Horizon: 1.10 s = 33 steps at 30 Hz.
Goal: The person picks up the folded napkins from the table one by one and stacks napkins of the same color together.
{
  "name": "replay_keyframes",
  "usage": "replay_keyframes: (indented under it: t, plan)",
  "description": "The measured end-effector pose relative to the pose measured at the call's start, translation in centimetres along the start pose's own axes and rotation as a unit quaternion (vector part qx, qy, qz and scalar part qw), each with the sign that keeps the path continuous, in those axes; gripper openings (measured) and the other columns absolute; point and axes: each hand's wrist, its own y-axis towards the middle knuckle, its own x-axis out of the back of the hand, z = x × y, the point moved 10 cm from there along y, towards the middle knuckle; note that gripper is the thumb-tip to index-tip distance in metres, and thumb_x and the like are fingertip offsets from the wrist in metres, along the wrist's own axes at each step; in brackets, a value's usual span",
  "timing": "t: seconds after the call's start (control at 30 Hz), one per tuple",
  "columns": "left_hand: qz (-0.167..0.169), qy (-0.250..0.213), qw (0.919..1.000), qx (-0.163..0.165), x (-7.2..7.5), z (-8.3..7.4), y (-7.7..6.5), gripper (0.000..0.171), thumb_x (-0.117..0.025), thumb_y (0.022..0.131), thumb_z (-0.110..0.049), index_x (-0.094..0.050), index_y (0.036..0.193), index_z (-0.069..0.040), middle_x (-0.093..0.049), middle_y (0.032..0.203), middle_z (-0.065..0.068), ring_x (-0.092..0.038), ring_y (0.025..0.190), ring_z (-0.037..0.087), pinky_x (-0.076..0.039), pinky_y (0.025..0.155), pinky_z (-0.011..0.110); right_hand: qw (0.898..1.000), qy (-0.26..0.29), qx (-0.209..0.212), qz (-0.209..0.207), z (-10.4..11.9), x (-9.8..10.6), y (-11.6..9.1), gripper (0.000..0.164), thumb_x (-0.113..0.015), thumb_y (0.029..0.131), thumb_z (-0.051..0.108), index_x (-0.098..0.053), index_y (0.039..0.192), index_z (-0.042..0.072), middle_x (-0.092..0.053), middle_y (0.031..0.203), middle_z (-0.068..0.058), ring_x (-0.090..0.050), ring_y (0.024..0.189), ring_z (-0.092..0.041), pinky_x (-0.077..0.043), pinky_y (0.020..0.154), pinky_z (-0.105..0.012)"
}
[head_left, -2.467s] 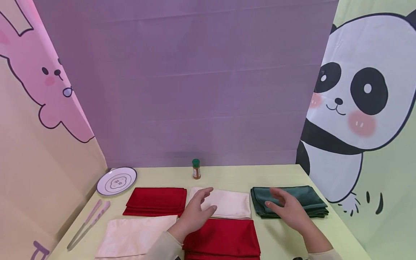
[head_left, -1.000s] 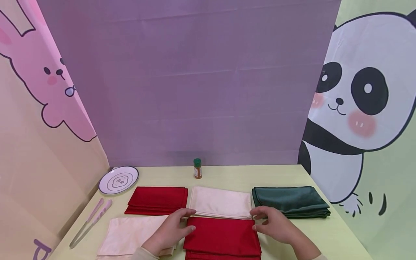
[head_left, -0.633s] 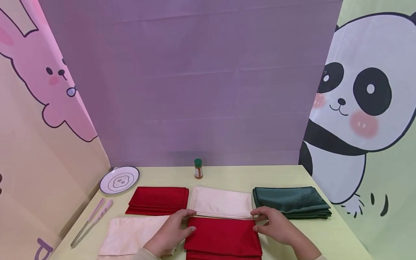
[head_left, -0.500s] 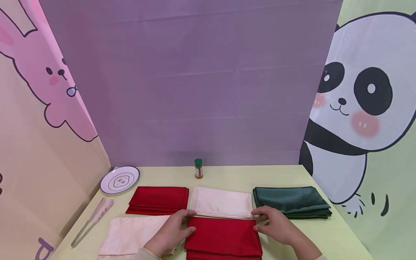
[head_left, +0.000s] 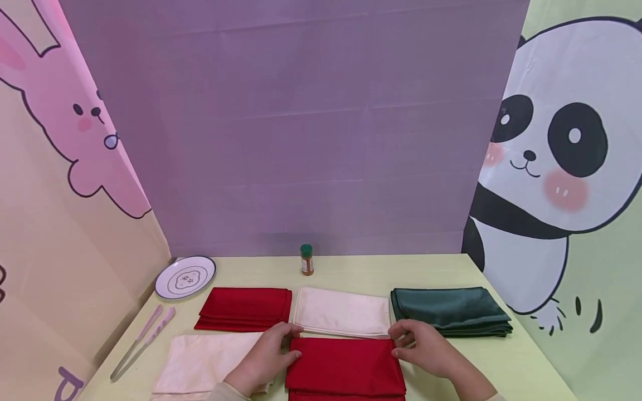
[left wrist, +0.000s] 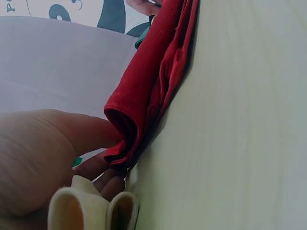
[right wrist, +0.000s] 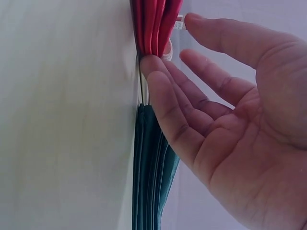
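A folded red cloth [head_left: 346, 365] lies at the front middle of the table. My left hand [head_left: 268, 353] is at its far left corner, thumb against the cloth's side edge and fingers beyond the corner. In the left wrist view the thumb [left wrist: 91, 132] meets the red fold [left wrist: 122, 127]. At the far right corner is my right hand [head_left: 423, 348]. Its loosely bent fingers [right wrist: 165, 103] reach the edge of the red layers [right wrist: 156, 28] in the right wrist view, while the thumb stays apart from them. A folded cream cloth [head_left: 343, 312] lies just behind the red one.
Another folded red cloth [head_left: 246, 306] lies behind left, a dark green one [head_left: 451, 309] behind right. A second cream cloth [head_left: 200, 362] sits left, partly under my left hand. Tongs [head_left: 142, 342], a plate [head_left: 185, 277] and a green-capped bottle [head_left: 306, 262] stand farther off.
Both hands have come down from above the cloths to the far corners of the front red cloth. Since half a second ago, its far edge has shifted slightly toward me.
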Motion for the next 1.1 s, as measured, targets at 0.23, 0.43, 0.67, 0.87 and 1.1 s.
replay_keyframes:
  t: [0.23,0.43,0.67,0.87,1.1]
  plan:
    - [0.013,0.009,0.9999,-0.003,-0.27,-0.04,0.02,0.044,-0.086,0.084,-0.003,-0.071,0.125,-0.008,-0.066,0.114,0.001,-0.063,0.109,0.025,-0.055,0.097,0.038,1.0,0.0,0.004,0.017,0.0,-0.41,-0.07,0.029,-0.084,0.088,0.009,-0.07,0.113,0.007,-0.069,0.107,-0.007,-0.069,0.094,-0.024,-0.062,0.078,-0.034]
    - [0.018,0.046,0.9988,0.005,-0.35,0.12,0.06,0.041,-0.087,0.085,-0.008,-0.075,0.124,-0.01,-0.068,0.125,0.005,-0.059,0.123,0.033,-0.051,0.105,0.046,1.0,0.003,0.006,0.022,-0.09,-0.52,-0.17,0.029,-0.085,0.087,0.009,-0.071,0.113,0.007,-0.069,0.107,-0.007,-0.069,0.093,-0.024,-0.062,0.077,-0.033]
    - [0.002,0.039,0.999,-0.019,-0.24,-0.44,0.03,0.029,-0.086,0.082,-0.001,-0.077,0.107,-0.014,-0.065,0.106,-0.003,-0.06,0.107,0.02,-0.053,0.089,0.033,1.0,-0.001,0.008,0.021,-0.07,-0.48,-0.22,0.03,-0.085,0.087,0.009,-0.07,0.113,0.006,-0.069,0.107,-0.007,-0.069,0.093,-0.024,-0.061,0.077,-0.032]
    - [0.006,0.02,0.9996,-0.017,-0.36,-0.75,-0.03,0.029,-0.084,0.084,0.002,-0.071,0.098,-0.02,-0.064,0.097,-0.007,-0.057,0.083,0.009,-0.051,0.075,0.027,1.0,0.0,0.009,0.016,-0.09,-0.46,-0.19,0.03,-0.085,0.086,0.008,-0.071,0.113,0.006,-0.069,0.107,-0.007,-0.069,0.091,-0.023,-0.06,0.076,-0.029]
    - [-0.012,-0.04,0.9991,-0.007,-0.11,-0.69,0.16,0.029,-0.081,0.086,0.006,-0.07,0.094,-0.02,-0.069,0.09,-0.009,-0.06,0.079,0.01,-0.052,0.07,0.024,1.0,0.003,0.008,0.014,-0.06,-0.32,-0.28,0.03,-0.085,0.087,0.008,-0.071,0.113,0.006,-0.069,0.107,-0.007,-0.068,0.091,-0.023,-0.059,0.075,-0.028]
